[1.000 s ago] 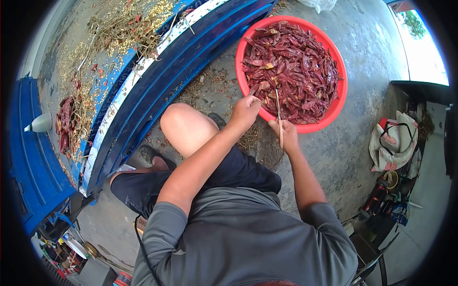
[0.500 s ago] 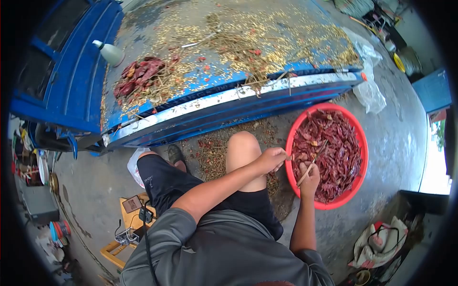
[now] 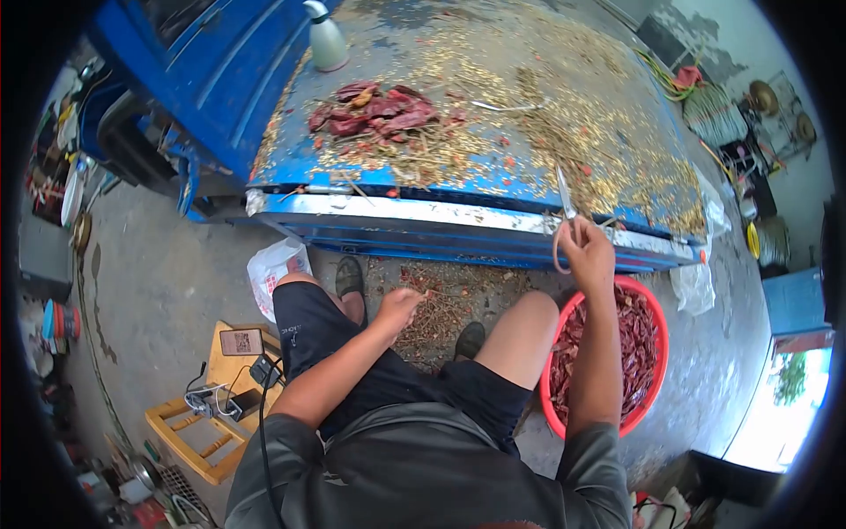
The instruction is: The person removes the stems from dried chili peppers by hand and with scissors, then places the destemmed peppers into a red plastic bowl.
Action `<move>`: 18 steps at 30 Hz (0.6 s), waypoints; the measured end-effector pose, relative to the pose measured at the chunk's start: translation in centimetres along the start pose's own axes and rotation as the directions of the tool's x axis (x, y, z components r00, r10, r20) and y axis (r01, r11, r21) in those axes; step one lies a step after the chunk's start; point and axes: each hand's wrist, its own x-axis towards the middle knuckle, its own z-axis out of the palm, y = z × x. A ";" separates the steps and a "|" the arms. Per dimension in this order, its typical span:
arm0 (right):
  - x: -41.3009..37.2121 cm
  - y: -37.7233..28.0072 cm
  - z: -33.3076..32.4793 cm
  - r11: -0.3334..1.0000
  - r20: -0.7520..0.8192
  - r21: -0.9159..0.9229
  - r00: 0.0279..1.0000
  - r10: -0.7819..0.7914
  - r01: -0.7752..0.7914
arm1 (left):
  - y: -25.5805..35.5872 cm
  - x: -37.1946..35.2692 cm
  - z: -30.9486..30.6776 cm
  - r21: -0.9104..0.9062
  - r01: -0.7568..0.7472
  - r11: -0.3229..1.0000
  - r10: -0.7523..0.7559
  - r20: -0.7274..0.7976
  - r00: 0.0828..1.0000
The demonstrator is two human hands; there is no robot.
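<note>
My right hand (image 3: 589, 253) grips a pair of scissors (image 3: 565, 196) by the handles, at the truck bed's front edge, the blades pointing away over the bed. My left hand (image 3: 401, 310) is pinched closed above the littered floor between my legs; what it holds is too small to make out. Dried red chilies (image 3: 621, 353) fill a red basin (image 3: 660, 370) below my right arm. A smaller pile of dried chilies (image 3: 379, 113) lies on the blue truck bed (image 3: 308, 163), among seeds and stems.
A spray bottle (image 3: 327, 44) stands on the bed behind the small pile. A wooden stool (image 3: 185, 421) with a phone (image 3: 242, 342) and cables is at the lower left. A plastic bag (image 3: 269, 269) lies by my left knee. Stems (image 3: 429, 322) litter the floor.
My right hand has moved the scissors up from the basin to the bed's edge. My left hand has moved left, away from the basin. The head view has shifted, and my legs are wider apart.
</note>
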 end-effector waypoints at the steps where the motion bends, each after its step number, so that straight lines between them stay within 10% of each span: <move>1: 1.9 -1.2 0.6 0.991 0.047 -0.129 0.998 0.031 -0.025 | -1.0 -0.3 -1.2 0.034 0.053 0.998 -0.050 -0.077 0.996; 10: 10.2 -6.3 4.1 0.751 -0.023 -0.644 0.978 -0.208 0.145 | -2.4 0.0 0.7 0.039 -0.092 0.995 0.089 0.054 0.995; 12: 10.6 -8.7 6.4 0.775 -0.073 -0.470 0.856 -0.512 0.423 | -1.3 0.0 0.7 0.021 -0.179 0.984 0.179 0.016 0.984; 15: 10.7 -15.3 10.8 0.854 0.054 -0.009 0.853 -0.519 0.520 | -0.8 0.1 0.8 0.041 -0.208 0.977 0.207 0.033 0.978; 18: 11.7 -18.8 14.6 0.811 0.090 -0.069 0.813 -0.576 0.582 | -2.7 1.5 0.9 0.066 -0.268 0.961 0.265 0.044 0.963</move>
